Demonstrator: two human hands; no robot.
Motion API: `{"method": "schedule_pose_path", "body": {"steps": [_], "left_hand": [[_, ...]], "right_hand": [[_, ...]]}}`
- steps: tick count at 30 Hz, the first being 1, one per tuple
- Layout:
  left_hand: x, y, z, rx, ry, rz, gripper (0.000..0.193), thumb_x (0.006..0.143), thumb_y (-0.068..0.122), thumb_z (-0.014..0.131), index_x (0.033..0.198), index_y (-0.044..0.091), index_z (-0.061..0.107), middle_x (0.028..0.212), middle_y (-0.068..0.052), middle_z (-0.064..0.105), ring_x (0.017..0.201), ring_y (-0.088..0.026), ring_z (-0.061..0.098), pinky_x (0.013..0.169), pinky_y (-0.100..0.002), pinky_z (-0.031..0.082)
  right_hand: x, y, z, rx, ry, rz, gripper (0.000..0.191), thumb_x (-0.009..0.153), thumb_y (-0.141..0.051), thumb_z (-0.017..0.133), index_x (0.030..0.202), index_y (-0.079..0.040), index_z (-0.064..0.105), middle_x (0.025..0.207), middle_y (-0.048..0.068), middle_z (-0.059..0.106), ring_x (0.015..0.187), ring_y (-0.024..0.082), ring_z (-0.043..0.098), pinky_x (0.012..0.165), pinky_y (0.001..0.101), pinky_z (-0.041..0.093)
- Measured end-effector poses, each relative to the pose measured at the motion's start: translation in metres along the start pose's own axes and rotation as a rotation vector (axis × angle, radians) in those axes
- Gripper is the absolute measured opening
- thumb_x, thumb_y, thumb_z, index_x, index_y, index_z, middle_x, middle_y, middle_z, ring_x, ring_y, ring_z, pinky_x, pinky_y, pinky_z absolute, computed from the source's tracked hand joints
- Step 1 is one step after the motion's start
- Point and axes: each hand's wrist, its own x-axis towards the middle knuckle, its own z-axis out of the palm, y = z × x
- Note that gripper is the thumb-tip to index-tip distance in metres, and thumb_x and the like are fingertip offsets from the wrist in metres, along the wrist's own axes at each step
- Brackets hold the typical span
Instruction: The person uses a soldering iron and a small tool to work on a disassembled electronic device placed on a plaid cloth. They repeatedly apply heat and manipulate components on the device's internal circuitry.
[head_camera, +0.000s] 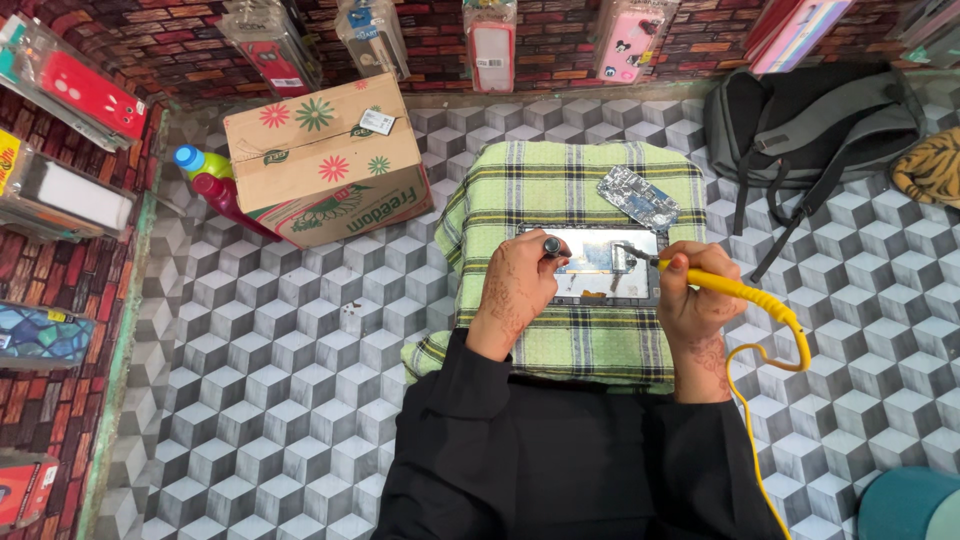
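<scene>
An opened phone frame (600, 262) lies flat on a green plaid cloth (570, 180) spread over a low seat. My left hand (515, 290) rests on the frame's left end and pinches a small dark tool (551, 246). My right hand (695, 300) grips a yellow soldering iron (735, 290), its tip touching the inside of the frame near the middle. The iron's yellow cord (770, 400) loops down to the right. A loose circuit board (638, 197) lies on the cloth just beyond the frame.
A cardboard box (325, 160) with flower prints stands at the left, with two bottles (215, 180) beside it. A grey and black backpack (810, 125) lies at the upper right. Packaged phone cases (490, 45) hang on the brick-patterned wall. The floor has a cube pattern.
</scene>
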Motion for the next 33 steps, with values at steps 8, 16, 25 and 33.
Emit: {"method": "schedule_pose_path", "body": {"steps": [8,16,25,33], "left_hand": [[0.0000,0.0007,-0.0005,0.023,0.007,0.011,0.011,0.088,-0.006,0.065,0.093,0.000,0.072,0.090,-0.013,0.071,0.084,-0.027,0.076,0.070,-0.037,0.056],[-0.0001,-0.0003,-0.0002,0.008,0.007,0.012,0.011,0.088,-0.006,0.064,0.093,0.000,0.072,0.091,-0.012,0.072,0.086,-0.026,0.076,0.071,-0.036,0.057],[-0.0011,0.0002,-0.0006,0.015,0.015,0.030,0.012,0.087,-0.007,0.064,0.094,0.000,0.072,0.091,-0.013,0.072,0.085,-0.027,0.076,0.071,-0.036,0.057],[-0.0011,0.0002,-0.0006,0.016,0.014,0.025,0.013,0.087,-0.007,0.063,0.094,0.000,0.072,0.091,-0.013,0.073,0.085,-0.027,0.076,0.071,-0.036,0.058]], "right_hand": [[-0.0015,0.0014,-0.0014,0.024,-0.007,0.000,0.015,0.110,-0.005,0.062,0.107,-0.002,0.048,0.094,0.012,0.072,0.074,0.021,0.063,0.066,0.0294,0.050],[-0.0015,0.0023,0.0001,0.012,-0.006,-0.018,0.015,0.110,-0.006,0.063,0.107,-0.002,0.049,0.093,0.012,0.072,0.075,0.021,0.063,0.065,0.0289,0.050],[-0.0019,0.0007,0.0001,0.016,-0.012,-0.004,0.015,0.110,-0.006,0.063,0.107,-0.003,0.049,0.093,0.012,0.072,0.074,0.020,0.063,0.064,0.0276,0.050],[-0.0019,0.0008,-0.0005,0.048,0.008,0.001,0.015,0.110,-0.007,0.063,0.106,-0.003,0.048,0.093,0.012,0.072,0.073,0.020,0.063,0.063,0.0278,0.050]]}}
